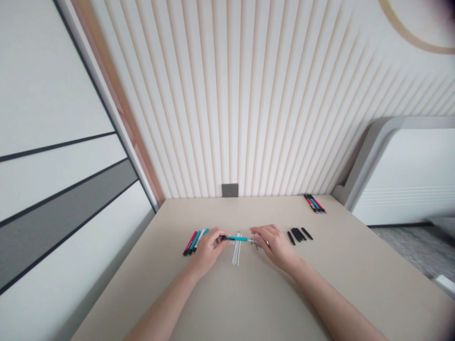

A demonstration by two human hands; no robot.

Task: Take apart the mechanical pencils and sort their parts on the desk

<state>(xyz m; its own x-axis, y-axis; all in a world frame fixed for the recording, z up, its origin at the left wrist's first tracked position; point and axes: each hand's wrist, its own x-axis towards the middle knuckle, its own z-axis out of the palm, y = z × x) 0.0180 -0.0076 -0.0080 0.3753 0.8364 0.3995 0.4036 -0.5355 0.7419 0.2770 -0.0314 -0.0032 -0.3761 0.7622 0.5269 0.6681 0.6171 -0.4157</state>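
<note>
My left hand (210,247) pinches the black end of a light-blue pen barrel (238,238), held level above the table. From its right end sticks a thin white refill (250,240). My right hand (274,244) is curled at that end, its fingertips bent down by the refill tip; whatever is between them is too small to make out. Beneath the pen lie several white refills (235,255). Some tiny greyish pieces (256,245) rest by the right fingers. Left of my left hand are several pen barrels (194,242) in red, blue and white with black ends.
Several black pen parts (299,235) lie to the right of my right hand. At the table's far right corner is a group of red, blue and black pens (314,203). The beige table (227,303) meets a ribbed wall with a dark socket (230,190).
</note>
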